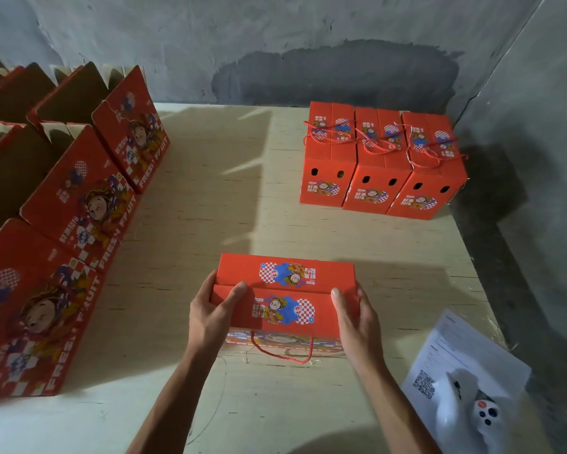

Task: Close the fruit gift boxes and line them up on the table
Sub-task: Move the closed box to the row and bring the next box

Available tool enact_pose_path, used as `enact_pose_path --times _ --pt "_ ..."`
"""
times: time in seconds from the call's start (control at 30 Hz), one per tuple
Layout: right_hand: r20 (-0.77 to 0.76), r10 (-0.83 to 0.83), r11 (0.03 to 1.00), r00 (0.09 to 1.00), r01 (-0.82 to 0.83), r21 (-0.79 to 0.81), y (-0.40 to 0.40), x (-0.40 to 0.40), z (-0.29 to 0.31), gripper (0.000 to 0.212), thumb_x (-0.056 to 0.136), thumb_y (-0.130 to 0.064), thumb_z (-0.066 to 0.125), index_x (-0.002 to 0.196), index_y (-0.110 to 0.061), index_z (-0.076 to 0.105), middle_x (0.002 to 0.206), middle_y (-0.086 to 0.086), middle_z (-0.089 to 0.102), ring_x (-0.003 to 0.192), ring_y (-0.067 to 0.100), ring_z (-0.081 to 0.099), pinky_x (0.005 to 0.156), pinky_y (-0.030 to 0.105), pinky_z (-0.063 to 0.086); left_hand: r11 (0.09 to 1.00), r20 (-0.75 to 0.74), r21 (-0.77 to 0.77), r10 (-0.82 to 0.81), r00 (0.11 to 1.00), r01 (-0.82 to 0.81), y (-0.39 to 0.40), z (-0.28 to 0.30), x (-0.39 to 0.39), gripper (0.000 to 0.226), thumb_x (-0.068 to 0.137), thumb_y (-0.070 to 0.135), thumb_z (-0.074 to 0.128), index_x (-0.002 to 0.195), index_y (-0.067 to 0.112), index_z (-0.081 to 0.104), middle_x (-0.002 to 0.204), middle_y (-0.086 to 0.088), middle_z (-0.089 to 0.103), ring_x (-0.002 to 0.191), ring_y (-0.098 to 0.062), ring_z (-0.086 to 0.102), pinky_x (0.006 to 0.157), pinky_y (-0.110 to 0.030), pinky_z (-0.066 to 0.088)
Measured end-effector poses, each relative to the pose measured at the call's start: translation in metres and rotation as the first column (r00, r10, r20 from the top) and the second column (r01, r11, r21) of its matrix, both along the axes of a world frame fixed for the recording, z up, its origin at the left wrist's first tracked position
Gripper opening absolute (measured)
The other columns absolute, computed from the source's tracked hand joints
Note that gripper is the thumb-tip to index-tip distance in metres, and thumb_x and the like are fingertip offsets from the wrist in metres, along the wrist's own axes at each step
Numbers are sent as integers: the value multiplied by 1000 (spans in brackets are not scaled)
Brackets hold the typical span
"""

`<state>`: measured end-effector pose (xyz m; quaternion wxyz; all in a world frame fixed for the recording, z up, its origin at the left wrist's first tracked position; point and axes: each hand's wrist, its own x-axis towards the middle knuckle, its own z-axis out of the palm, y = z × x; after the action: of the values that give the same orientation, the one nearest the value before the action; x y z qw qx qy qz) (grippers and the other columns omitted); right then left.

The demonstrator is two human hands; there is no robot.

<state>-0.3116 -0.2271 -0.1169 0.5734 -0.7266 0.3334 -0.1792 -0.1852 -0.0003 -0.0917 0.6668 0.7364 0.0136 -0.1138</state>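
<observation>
Centre front: a box (285, 293) sat on the table (210, 204).
Far right: three closed boxes (382, 162) stood abreast.
Left: open boxes (79, 191) lined the edge.

white game controller (472, 409) down at 5 o'clock, sitting on a printed sheet with a QR code (452, 348), rough grey concrete wall (275, 44) at 12

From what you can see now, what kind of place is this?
Probably a plain packing or storage room, not a shop. The wall is bare, stained concrete, open fruit boxes stand in rows at the left, and three closed boxes are lined up on a plywood table.
</observation>
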Motion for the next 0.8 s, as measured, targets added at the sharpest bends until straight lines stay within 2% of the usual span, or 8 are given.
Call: enact_pose_path --times 0.13,0.33,0.43,0.5,0.57,0.7,0.8 --pt "0 -42 999 999 42 2 0 3 -1 31 99 -41 67 128 -30 66 110 -12 75 101 8 71 91 39 58 999 -22 0 36 999 -36 -3 1 -1 32 79 42 87 104 54 70 97 16 77 84 -8 76 63 -21 60" --pt "6 -56 998 998 55 42 1 3 3 31 98 -37 69 128 -29 67 109 -10 76 100 12 72 89 41 59 997 -47 -52 47 998 -49 -2 1 1 37 80 36 87 104 58 71 96 15 78 82 -9 77 62 -21 60" --pt "1 -74 997 997 74 21 3 4 3 29 99 -36 68 127 -30 67 106 -12 76 97 8 72 86 35 58 997 -43 -48 61 997 -63 -2 1 0 33 84 36 83 109 53 72 96 12 79 83 -10 77 62 -21 59" --pt "-21 -102 994 995 101 -50 4 4 4 28 102 -37 61 129 -29 68 105 -16 75 94 -3 68 85 21 54 998 -15 -44 54 998 -55 0 1 -2 30 86 41 77 115 49 72 97 12 79 86 -9 76 63 -19 58" --pt "-48 -112 989 993 107 -103 4 4 5 29 105 -37 54 129 -27 67 104 -17 74 92 -7 66 78 10 48 997 -4 -45 54 999 -54 1 1 -4 26 91 40 73 115 51 69 98 16 78 87 -5 75 63 -16 57" --pt "-73 -99 988 992 90 -125 1 5 5 31 106 -35 53 131 -26 66 109 -12 74 98 7 69 82 25 50 994 -68 -69 84 994 -89 -1 -1 2 31 96 24 70 100 55 72 94 14 79 85 -9 76 62 -19 58" --pt "-87 -117 982 989 102 -158 3 7 5 32 105 -36 52 130 -22 67 109 -6 74 97 14 69 81 27 48 991 -108 -62 110 988 -117 -3 -4 6 34 93 20 71 97 54 73 90 12 79 83 -11 76 64 -24 58"
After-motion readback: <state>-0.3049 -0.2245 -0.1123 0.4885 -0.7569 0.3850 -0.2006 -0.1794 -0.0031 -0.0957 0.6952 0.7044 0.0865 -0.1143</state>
